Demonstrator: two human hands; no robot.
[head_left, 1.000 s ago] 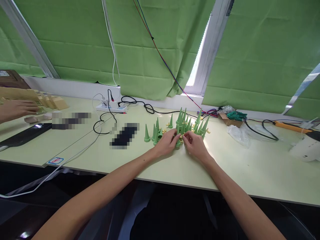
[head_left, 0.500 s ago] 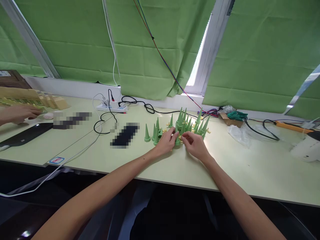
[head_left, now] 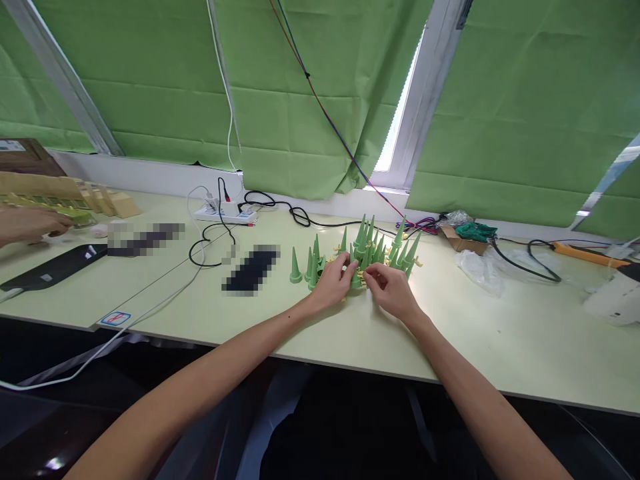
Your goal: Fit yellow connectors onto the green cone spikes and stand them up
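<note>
My left hand (head_left: 332, 280) is closed on a green plastic cone (head_left: 355, 281), whose round base shows between my two hands. Opposite it, my right hand (head_left: 393, 290) pinches with thumb and forefinger at a small yellow piece (head_left: 361, 274) against the cone's side. The piece's shape is too small to make out. Behind my hands stands a cluster of upright green cones (head_left: 370, 250) with small yellow pieces among them. A single cone (head_left: 295, 267) stands at the cluster's left end. My fingers hide part of the held cone.
On the pale table (head_left: 320, 340) a blurred-out dark object (head_left: 253, 270) lies left of the cones. A power strip (head_left: 227, 213) with cables is at the back. A cardboard box (head_left: 463, 241) and clear plastic bags (head_left: 480, 272) are on the right. Another person's hand (head_left: 33, 225) is far left.
My hands stay almost in the same place at the cone. The other person's hand at the far left has shifted slightly left.
</note>
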